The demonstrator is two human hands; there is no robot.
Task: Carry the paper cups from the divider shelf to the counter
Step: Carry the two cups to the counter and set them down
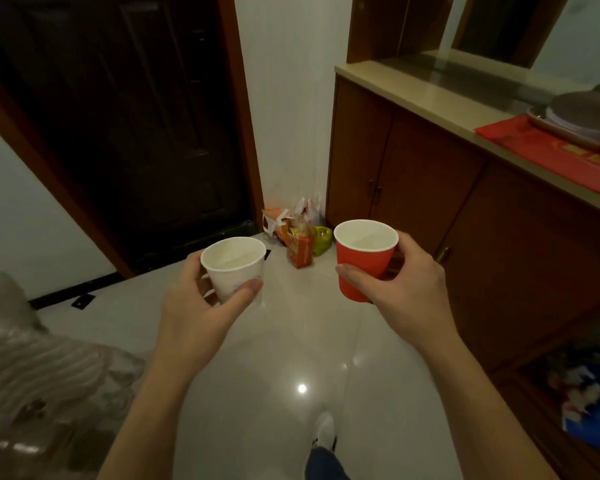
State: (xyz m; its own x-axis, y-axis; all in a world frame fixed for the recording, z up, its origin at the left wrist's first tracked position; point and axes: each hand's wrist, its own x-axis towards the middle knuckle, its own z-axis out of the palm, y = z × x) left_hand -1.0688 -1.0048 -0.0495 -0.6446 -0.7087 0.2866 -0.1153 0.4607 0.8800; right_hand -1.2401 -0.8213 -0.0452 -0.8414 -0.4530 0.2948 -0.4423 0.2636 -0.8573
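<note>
My left hand (198, 306) grips a white paper cup (234, 268), upright, thumb on its near side. A red paper cup (362, 261) with a white inside is held upright in my right hand (406, 292). Both cups hang in the air over the pale tiled floor, about a cup's width apart. To the right runs a wooden cabinet with a beige top (413, 88); the red cup is left of its doors and below its top.
A dark door (125, 126) stands ahead on the left. Bags and a small red box (300, 237) sit in the floor corner by the cabinet. A red cloth (534, 143) and a tray with plates (582, 123) lie on the cabinet top. Plastic-wrapped furniture (32, 358) is at my left.
</note>
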